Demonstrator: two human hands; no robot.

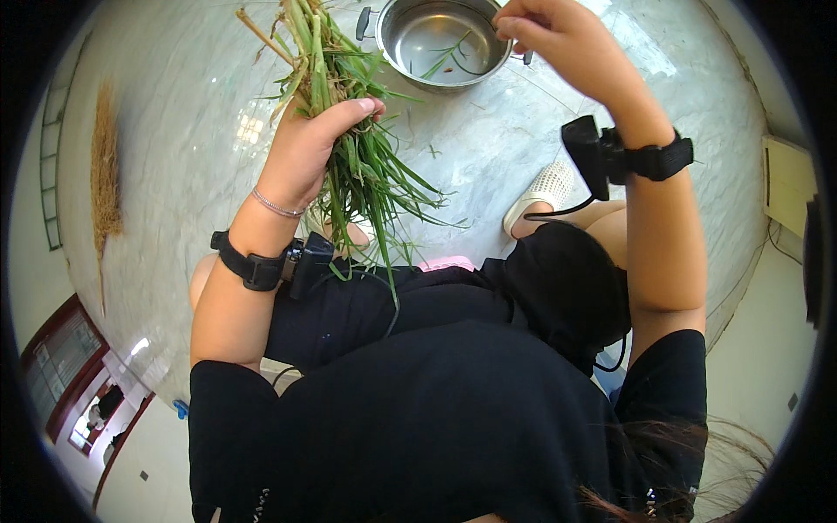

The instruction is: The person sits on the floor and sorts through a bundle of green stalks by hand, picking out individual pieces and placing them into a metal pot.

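Observation:
My left hand (336, 131) is wrapped around a bunch of long green leafy stalks (370, 179), with pale, partly dry stem ends pointing away from me and narrow leaves hanging toward my lap. To its right, a round steel pot (418, 52) with dark side handles stands on the floor, a few green leaf pieces (449, 57) lying in its bottom. Over the pot's right rim is my right hand (554, 30), its fingers pinched together. Whatever those fingertips may hold is too small to make out.
Underfoot is a pale marbled floor (192, 166), with leaf scraps near the pot. A straw broom (106, 166) lies at the left. My white perforated shoe (545, 187) is below the pot. A pale yellow box-like object (787, 185) stands by the right wall.

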